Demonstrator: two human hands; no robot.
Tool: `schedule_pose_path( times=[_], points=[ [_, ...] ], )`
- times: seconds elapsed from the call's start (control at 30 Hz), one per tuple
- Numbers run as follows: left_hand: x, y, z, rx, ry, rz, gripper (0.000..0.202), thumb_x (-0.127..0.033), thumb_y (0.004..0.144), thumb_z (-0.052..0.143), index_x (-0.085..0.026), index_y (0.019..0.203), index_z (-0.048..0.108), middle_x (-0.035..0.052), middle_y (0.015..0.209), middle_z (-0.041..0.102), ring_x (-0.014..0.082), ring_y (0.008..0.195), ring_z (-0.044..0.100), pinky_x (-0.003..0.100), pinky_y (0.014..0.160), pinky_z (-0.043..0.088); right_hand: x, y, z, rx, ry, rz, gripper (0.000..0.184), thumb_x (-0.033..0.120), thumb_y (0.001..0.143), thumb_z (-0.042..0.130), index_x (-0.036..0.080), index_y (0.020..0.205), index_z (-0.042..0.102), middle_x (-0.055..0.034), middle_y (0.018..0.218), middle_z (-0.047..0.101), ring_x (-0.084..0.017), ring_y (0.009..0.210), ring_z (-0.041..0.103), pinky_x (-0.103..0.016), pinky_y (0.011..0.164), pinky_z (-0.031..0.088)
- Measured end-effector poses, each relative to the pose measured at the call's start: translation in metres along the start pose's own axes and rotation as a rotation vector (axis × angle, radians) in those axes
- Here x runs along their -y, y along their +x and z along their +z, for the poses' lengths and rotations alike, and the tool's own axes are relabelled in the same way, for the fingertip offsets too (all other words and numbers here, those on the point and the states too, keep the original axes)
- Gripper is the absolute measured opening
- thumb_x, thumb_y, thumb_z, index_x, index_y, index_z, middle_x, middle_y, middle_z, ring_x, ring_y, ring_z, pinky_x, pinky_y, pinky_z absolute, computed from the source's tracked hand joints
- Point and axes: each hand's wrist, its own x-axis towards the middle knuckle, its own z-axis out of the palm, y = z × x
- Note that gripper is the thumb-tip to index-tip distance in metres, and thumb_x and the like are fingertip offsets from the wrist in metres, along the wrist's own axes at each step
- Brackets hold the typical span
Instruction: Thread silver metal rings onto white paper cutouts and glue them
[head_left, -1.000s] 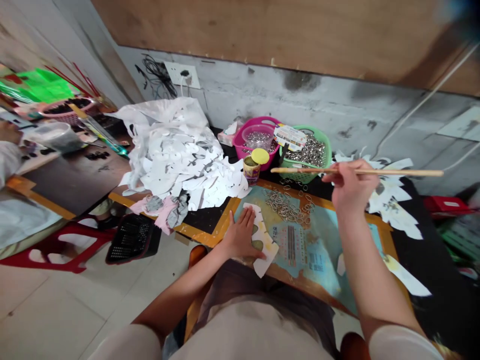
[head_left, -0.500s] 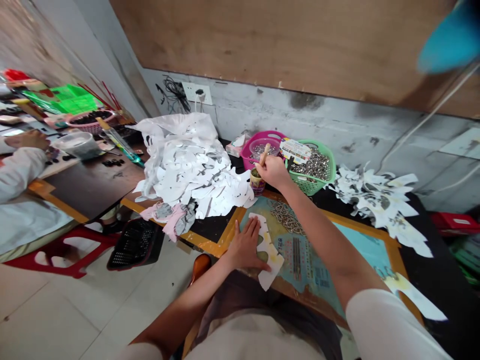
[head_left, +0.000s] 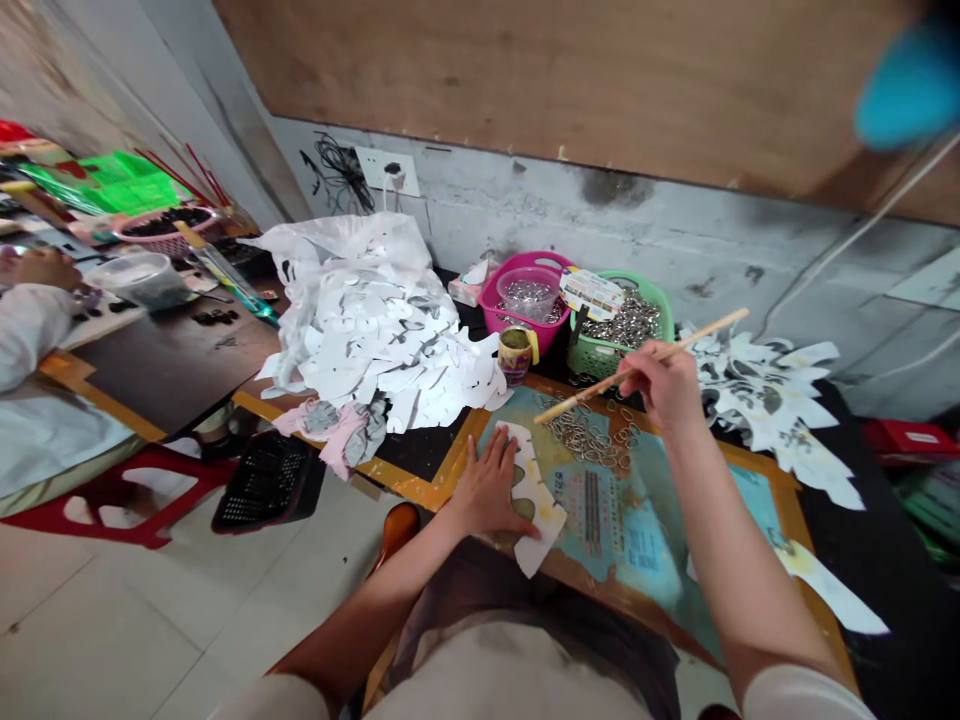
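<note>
My left hand [head_left: 489, 488] lies flat, fingers spread, pressing a white paper cut-out [head_left: 537, 497] onto the teal printed board [head_left: 630, 520]. My right hand [head_left: 667, 388] is closed around a long wooden stick [head_left: 643, 363], held above a scatter of metal rings [head_left: 594, 438]. The stick's lower tip points left and down toward the cut-out. A small open jar [head_left: 515, 353] with a yellow lid tilted at its side stands just beyond the board.
A big heap of white cut-outs [head_left: 375, 335] fills the left of the table, more cut-outs [head_left: 757, 385] lie at right. A pink basket [head_left: 525, 296] and a green basket [head_left: 622, 325] hold metal rings. Another person's sleeve [head_left: 30, 325] shows at far left.
My right hand pulled the stick back out of the jar and swung it right, above the rings. My left hand stayed on the cut-out.
</note>
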Motion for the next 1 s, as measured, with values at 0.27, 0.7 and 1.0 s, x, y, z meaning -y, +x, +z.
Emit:
schedule_pose_path(
  times=[0.27, 0.7, 1.0],
  points=[
    [0.0, 0.001, 0.002, 0.015, -0.02, -0.01, 0.151, -0.094, 0.044, 0.058, -0.001, 0.153, 0.01, 0.0274, 0.161, 0.006, 0.0401, 0.151, 0.002, 0.068, 0.115, -0.008, -0.048, -0.055, -0.017, 0.01, -0.04, 0.111, 0.017, 0.035, 0.076, 0.075, 0.021, 0.082, 0.07, -0.0015, 0.074, 0.071, -0.015, 0.057, 0.068, -0.026, 0.054, 0.06],
    [-0.001, 0.0, -0.001, 0.032, -0.003, -0.008, 0.149, -0.093, 0.045, 0.059, -0.004, 0.154, 0.011, 0.0274, 0.161, 0.008, 0.0417, 0.15, 0.001, 0.069, 0.115, -0.007, -0.067, -0.054, -0.014, 0.165, -0.128, 0.199, 0.017, 0.035, 0.074, 0.074, 0.019, 0.068, 0.069, -0.002, 0.065, 0.07, -0.016, 0.053, 0.065, -0.026, 0.051, 0.056],
    [-0.001, 0.001, 0.0, 0.042, 0.012, -0.012, 0.14, -0.091, 0.051, 0.057, -0.007, 0.154, 0.015, 0.0256, 0.162, 0.007, 0.0422, 0.15, -0.001, 0.068, 0.115, -0.007, -0.075, -0.05, -0.019, 0.163, -0.059, 0.27, 0.017, 0.033, 0.069, 0.073, 0.019, 0.061, 0.067, -0.0021, 0.06, 0.068, -0.013, 0.043, 0.06, -0.023, 0.04, 0.051]
  ],
)
